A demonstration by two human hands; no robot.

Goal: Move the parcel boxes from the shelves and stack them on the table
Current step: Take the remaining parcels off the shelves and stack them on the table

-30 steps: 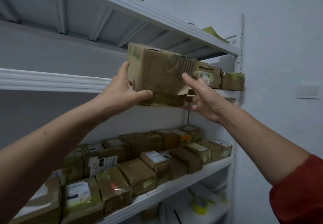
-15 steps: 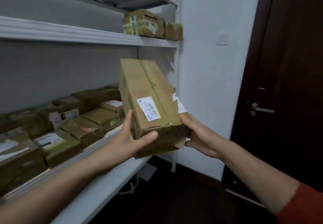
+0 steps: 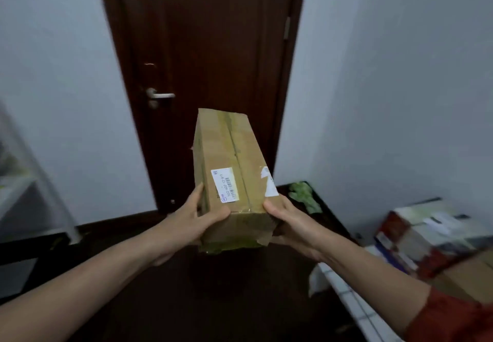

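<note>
Left hand (image 3: 196, 219) and right hand (image 3: 289, 221) grip a parcel box (image 3: 234, 171) (taped) before a dark door (image 3: 202, 48).

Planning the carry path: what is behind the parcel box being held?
A dark door stands behind the parcel box, its lever handle visible up-left of it. The box covers the door's lower middle, so that part cannot be checked.

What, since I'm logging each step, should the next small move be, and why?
Probably turn right and carry the parcel box toward the table. The left hand and right hand both grip its near end in mid-air, it points at the door, and the table's edge with other boxes lies at lower right.
</note>
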